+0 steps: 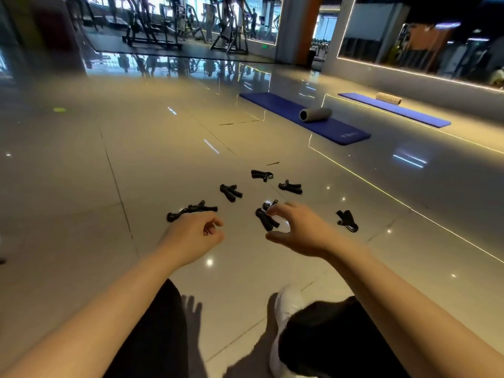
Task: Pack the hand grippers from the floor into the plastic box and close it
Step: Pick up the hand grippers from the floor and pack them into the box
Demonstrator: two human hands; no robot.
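Several black hand grippers lie scattered on the glossy tiled floor (163, 159) in front of me. One pair (192, 210) lies just beyond my left hand (192, 236), whose fingers are loosely curled and hold nothing. My right hand (296, 229) hovers with spread fingers over a gripper (267, 219) at the centre. Others lie further off (230, 191), (261, 174), (290, 186) and to the right (347, 221). No plastic box is in view.
My legs in dark trousers and a white shoe (286, 309) are at the bottom. Two blue mats (275, 103), (425, 117), each with a foam roller (315, 114), lie far right. Gym machines (152, 25) stand at the back.
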